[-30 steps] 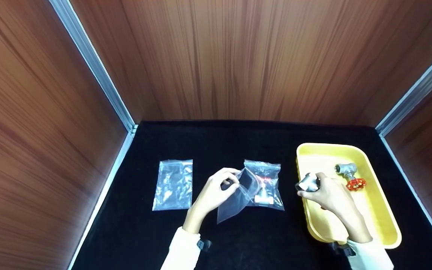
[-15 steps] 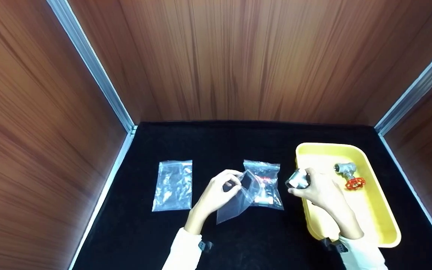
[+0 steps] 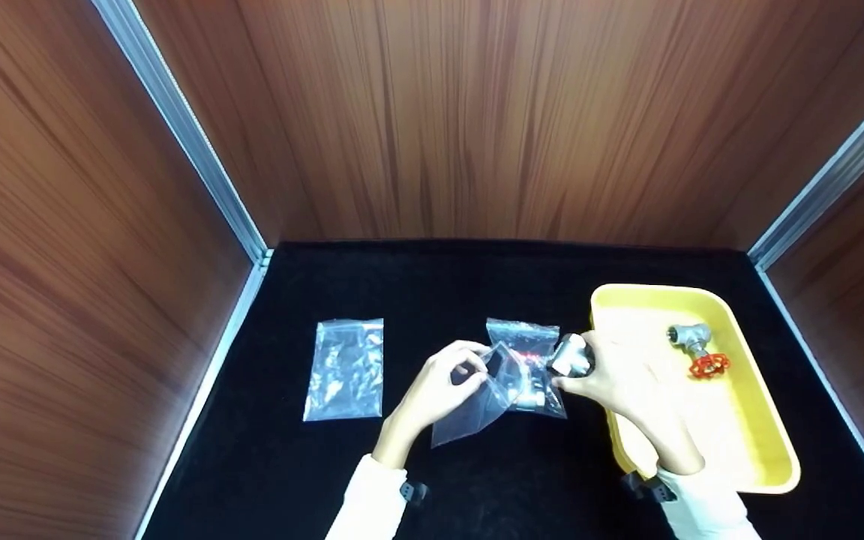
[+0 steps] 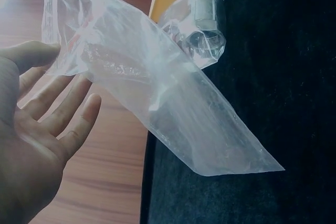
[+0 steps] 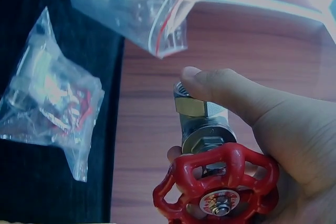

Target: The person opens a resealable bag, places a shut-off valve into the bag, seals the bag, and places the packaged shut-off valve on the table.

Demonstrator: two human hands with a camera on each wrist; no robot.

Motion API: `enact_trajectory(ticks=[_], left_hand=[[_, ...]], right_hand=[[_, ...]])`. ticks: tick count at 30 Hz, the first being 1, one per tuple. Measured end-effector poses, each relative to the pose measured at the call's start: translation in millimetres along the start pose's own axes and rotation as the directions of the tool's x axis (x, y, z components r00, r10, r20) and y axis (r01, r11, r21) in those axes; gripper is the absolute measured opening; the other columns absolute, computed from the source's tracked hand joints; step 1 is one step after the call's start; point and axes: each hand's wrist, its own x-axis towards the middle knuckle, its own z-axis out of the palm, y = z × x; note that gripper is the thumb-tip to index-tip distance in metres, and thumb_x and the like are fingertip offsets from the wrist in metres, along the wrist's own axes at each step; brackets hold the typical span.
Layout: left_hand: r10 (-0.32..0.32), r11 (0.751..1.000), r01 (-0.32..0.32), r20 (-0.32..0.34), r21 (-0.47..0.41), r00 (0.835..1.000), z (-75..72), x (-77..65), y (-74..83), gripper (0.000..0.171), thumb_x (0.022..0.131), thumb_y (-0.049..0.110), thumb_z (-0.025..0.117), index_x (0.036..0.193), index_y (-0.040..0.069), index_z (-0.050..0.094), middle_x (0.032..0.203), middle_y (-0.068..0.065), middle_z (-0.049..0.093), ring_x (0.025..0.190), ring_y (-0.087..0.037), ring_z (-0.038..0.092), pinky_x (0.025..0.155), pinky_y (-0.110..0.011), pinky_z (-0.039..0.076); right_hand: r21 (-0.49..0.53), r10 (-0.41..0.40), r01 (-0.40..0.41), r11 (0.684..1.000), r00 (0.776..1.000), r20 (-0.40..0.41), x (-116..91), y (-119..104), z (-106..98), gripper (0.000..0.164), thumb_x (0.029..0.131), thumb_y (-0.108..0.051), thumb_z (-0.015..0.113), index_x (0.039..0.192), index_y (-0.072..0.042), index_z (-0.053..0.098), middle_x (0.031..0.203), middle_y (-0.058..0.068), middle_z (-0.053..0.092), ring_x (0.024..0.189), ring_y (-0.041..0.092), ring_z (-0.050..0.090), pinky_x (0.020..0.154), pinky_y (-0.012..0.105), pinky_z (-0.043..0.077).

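Note:
My left hand (image 3: 436, 386) pinches the top edge of a clear zip bag (image 4: 178, 108) between thumb and fingers. The bag hangs with its mouth spread, and nothing lies inside it. In my right hand (image 3: 616, 379) is a metal gate valve (image 5: 207, 121) with a red handwheel (image 5: 220, 190), gripped by its body. Its threaded end points left toward the bag's mouth, a short gap away. Behind the held bag, a second zip bag (image 3: 524, 334) lies on the black cloth with another red-handled valve inside.
A yellow tray (image 3: 766, 420) stands on the right, under my right forearm, with another valve (image 3: 694, 349) in it. A flat zip bag (image 3: 343, 371) lies on the cloth at the left. Wood-grain panels (image 3: 462, 135) wall in the back and sides.
My right hand has carried the valve left, out from over the tray toward the bag's open mouth. My left hand and its bag have barely moved.

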Motion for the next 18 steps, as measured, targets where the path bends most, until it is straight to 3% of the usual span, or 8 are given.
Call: enact_trajectory(ticks=[9,18], left_hand=[[0.014,1.000,-0.015,0.019,0.026,1.000,3.6,1.4,-0.2,0.004,0.091,0.020,0.066,0.093,0.017,0.067,0.127,-0.003,0.064,0.109,-0.011,0.061,0.085,-0.032,0.056],[0.009,1.000,-0.010,0.038,0.016,0.999,7.6,0.3,-1.3,0.004,0.090,0.015,0.066,0.094,0.017,0.067,0.129,-0.002,0.064,0.114,-0.016,0.062,0.088,-0.037,0.056]], right_hand=[[-0.025,0.016,-0.015,1.000,0.999,0.035,1,-18,7,0.057,0.064,-0.044,0.085,0.098,-0.010,0.056,0.074,-0.002,0.051,0.064,0.016,0.049,0.058,0.031,0.037],[-0.097,-0.027,0.030,0.995,0.999,0.030,-1,-28,15,0.064,0.059,-0.054,0.085,0.101,-0.013,0.057,0.073,-0.005,0.055,0.065,0.015,0.052,0.059,0.034,0.041]])
